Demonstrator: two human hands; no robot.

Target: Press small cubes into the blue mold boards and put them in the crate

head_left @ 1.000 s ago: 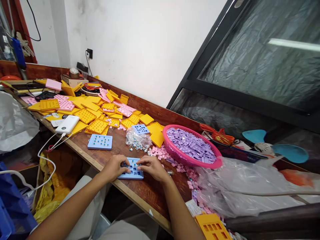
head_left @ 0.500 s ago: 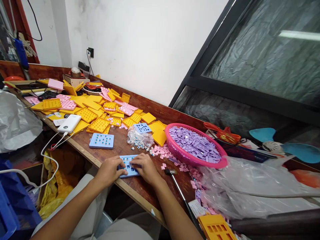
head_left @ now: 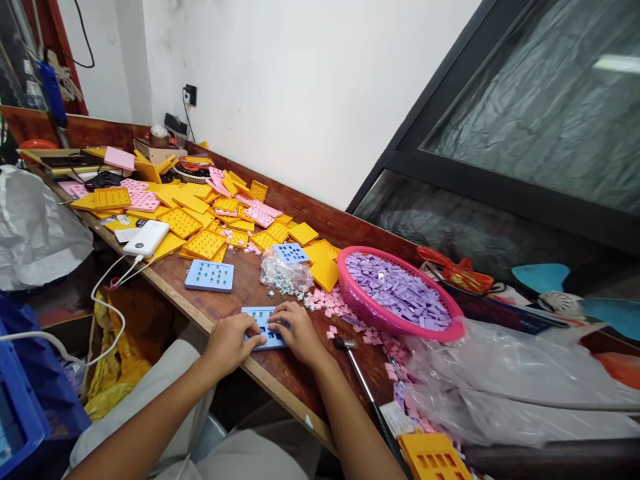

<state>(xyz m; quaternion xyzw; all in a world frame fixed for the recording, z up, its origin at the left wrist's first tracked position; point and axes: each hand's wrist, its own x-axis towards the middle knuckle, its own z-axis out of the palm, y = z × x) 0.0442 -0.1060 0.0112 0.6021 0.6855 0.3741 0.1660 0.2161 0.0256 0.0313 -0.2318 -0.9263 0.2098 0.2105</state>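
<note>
Both my hands are on a light blue plastic plate (head_left: 263, 320) with rows of small square holes, lying near the front edge of the wooden bench (head_left: 295, 380). My left hand (head_left: 233, 343) holds its left side. My right hand (head_left: 297, 331) covers its right half, fingertips over the holes, and hides much of the plate. Just beyond the hands lies a clear plastic bag (head_left: 283, 273) of small switches. A second blue plate (head_left: 209, 275), studded with small pieces, sits further left. To the right, loose pink keycaps (head_left: 330, 305) lie scattered.
A pink basket (head_left: 397, 293) full of lilac keycaps stands right of my hands, with a metal hammer (head_left: 363, 380) below it. Yellow plates (head_left: 200, 245) and pink plates are heaped along the wall. A white power bank (head_left: 147, 238) has cables trailing off the bench edge. Plastic sheeting (head_left: 480, 387) lies right.
The view has drifted, shifting the scene slightly up and right. My fingers have moved across the blue plate, and my right hand now sits further onto it.
</note>
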